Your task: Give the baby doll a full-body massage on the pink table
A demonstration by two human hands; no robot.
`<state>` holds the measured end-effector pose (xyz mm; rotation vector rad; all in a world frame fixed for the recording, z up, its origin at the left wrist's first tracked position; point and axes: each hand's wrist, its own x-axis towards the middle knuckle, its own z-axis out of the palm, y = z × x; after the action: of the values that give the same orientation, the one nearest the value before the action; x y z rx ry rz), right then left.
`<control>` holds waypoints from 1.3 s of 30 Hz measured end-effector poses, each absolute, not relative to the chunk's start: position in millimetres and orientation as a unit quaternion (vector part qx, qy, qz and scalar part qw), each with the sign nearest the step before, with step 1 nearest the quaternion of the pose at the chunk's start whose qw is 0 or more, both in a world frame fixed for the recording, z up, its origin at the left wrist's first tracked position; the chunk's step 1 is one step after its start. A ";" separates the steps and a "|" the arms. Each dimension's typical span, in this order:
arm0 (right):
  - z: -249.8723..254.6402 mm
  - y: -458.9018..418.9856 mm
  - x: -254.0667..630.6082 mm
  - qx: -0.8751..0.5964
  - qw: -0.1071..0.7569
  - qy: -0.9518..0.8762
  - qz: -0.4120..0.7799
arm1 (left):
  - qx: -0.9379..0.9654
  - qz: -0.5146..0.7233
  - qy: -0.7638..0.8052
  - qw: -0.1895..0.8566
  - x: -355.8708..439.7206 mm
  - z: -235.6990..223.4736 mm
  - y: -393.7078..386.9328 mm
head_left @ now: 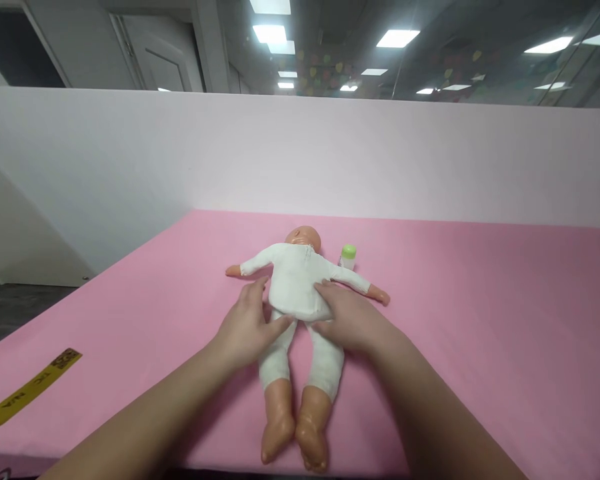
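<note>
A baby doll (297,287) in a white bodysuit lies flat on the pink table (480,320), head away from me, arms spread, bare feet toward me. My left hand (245,327) rests on the doll's left hip side, fingers stretched out, thumb touching the suit's lower edge. My right hand (350,319) lies on the other hip, fingers extended over the white cloth. Neither hand grips anything.
A small white bottle with a green cap (348,256) stands just right of the doll's head. A yellow tape strip (27,393) lies at the table's left edge. A pale partition wall (330,160) rises behind the table.
</note>
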<state>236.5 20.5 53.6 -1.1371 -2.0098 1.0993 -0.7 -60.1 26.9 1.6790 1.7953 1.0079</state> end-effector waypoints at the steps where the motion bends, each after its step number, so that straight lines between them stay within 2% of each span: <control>1: 59.3 17.9 239.7 -0.428 0.252 -0.789 0.362 | 0.642 0.373 0.648 0.172 1.9 29.0 -63.1; 4: 67.4 10.2 242.3 -0.416 0.181 -0.848 0.275 | 0.732 0.340 0.586 0.066 10.8 30.3 -69.2; 10: 53.1 3.3 214.3 -0.419 0.107 -0.888 0.155 | 0.803 0.188 0.559 0.081 23.0 30.4 -60.9; 14: 51.8 9.1 207.3 -0.408 0.044 -0.907 0.093 | 0.816 0.163 0.551 0.059 23.5 31.9 -41.6; 17: 51.8 13.1 208.3 -0.388 0.031 -0.917 0.083 | 0.808 0.156 0.567 0.039 23.8 26.0 -25.3; 22: 40.4 11.7 212.0 -0.382 0.078 -0.917 0.082 | 0.790 0.130 0.599 0.018 24.0 20.6 -19.6; 30: 27.5 19.5 218.7 -0.342 0.210 -0.911 0.093 | 0.758 0.199 0.621 -0.021 17.5 28.4 -40.6; 35: 22.4 29.3 220.2 -0.334 0.315 -0.884 0.092 | 0.781 0.267 0.553 -0.116 10.4 23.8 -38.3; 39: 17.6 32.3 218.3 -0.341 0.273 -0.891 0.124 | 0.802 0.229 0.545 -0.086 5.4 12.7 -28.9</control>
<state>218.3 32.3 17.6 -0.9179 -2.3966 0.3344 5.4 -28.9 12.7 2.6674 1.8130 0.7610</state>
